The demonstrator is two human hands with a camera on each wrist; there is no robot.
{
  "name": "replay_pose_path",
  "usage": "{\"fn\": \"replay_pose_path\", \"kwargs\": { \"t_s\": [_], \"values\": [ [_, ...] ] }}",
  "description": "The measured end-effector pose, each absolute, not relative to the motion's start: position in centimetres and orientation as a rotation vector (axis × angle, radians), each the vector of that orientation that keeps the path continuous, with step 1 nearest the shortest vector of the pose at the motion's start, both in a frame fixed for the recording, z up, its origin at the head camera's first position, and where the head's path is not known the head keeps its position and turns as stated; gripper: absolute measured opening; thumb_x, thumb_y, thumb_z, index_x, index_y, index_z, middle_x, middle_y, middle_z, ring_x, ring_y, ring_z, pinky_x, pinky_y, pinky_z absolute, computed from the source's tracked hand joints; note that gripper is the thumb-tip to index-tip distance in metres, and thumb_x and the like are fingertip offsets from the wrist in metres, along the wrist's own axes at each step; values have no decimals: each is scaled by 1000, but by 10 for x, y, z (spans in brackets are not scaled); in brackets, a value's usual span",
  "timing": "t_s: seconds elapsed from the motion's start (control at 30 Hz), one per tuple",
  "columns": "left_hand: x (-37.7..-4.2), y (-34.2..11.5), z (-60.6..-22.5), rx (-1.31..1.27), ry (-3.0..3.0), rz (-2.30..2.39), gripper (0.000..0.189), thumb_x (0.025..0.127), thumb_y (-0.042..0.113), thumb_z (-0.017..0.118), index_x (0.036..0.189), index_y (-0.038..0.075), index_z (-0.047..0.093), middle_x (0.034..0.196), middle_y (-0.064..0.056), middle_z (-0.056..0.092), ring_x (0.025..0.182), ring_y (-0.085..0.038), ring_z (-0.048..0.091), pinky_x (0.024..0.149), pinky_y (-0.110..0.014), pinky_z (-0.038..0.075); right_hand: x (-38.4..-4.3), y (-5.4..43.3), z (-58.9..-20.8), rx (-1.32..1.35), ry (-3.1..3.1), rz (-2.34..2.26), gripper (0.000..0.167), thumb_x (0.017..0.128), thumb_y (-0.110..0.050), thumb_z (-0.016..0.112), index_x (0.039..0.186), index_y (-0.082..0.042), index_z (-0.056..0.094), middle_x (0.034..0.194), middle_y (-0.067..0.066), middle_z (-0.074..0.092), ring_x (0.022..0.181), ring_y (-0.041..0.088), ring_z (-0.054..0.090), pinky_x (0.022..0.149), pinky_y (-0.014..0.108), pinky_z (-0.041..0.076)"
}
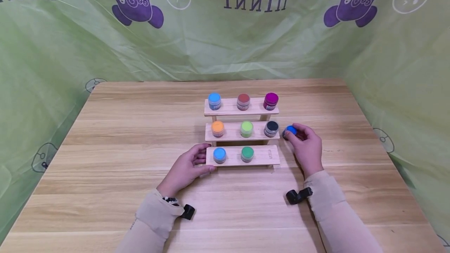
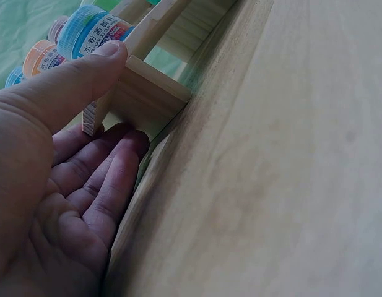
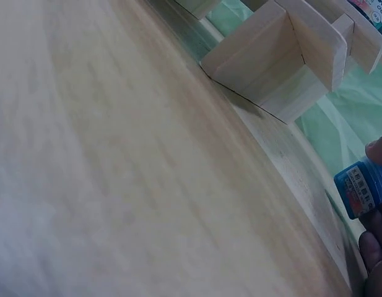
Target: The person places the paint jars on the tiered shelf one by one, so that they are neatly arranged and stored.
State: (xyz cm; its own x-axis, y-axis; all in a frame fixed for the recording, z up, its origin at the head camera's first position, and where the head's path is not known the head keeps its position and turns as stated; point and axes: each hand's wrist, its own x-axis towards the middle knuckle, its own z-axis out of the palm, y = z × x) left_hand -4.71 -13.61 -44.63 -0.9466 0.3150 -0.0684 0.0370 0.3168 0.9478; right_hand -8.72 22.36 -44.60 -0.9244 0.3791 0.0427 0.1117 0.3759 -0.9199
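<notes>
A stepped wooden display rack (image 1: 242, 161) with three tiers stands on the table. My left hand (image 1: 186, 168) holds the left end of its lowest tier, thumb at the front edge and fingers behind; the left wrist view shows the thumb (image 2: 85, 77) by the board. To the right of the rack, my right hand (image 1: 308, 145) pinches a blue paint jar (image 3: 361, 189) between thumb and fingers. On the lowest tier are a light blue paint jar (image 1: 219, 155) and a green paint jar (image 1: 247, 154), with bare board at its right end.
The middle tier carries orange (image 1: 218, 129), light green (image 1: 246, 129) and black (image 1: 271, 129) jars. Light blue (image 1: 214, 101), brown (image 1: 243, 102) and purple (image 1: 271, 101) jars stand on the top tier. Green printed cloth (image 1: 225, 46) hangs behind and beside the wooden table (image 1: 140, 128).
</notes>
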Motion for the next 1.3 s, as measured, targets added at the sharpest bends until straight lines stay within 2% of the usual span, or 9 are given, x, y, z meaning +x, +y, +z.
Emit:
{"fn": "replay_pose_path", "kwargs": {
  "t_s": [0.23,0.5,0.97,1.3],
  "values": [
    [-47,-136,-446,317,2342,1675,70,80,14,86,141,7,53,124,-13,62,109,-24,64,98,-32,54,-84,222,-444,-465,-2294,1623,43,91,-21,76,129,-3,66,128,11,64,113,19,62,98,23,52],
    [-47,-137,-446,316,2341,1672,69,81,14,86,142,7,53,125,-13,62,110,-25,63,98,-33,53,-81,222,-444,-487,-2258,1633,42,93,-23,74,131,-7,65,132,8,61,122,20,58,105,30,49],
    [-47,-137,-445,301,2327,1679,70,80,13,86,142,8,53,125,-12,62,110,-24,64,98,-32,54,-82,220,-441,-518,-2135,1731,46,91,-18,76,132,-3,62,129,11,61,115,14,60,98,19,51],
    [-47,-136,-447,310,2346,1670,69,81,15,86,141,9,53,124,-12,62,109,-23,63,98,-33,54,-79,220,-439,-545,-2064,1805,49,88,-15,79,132,-3,63,129,13,62,112,15,64,93,18,53]
  ]
}}
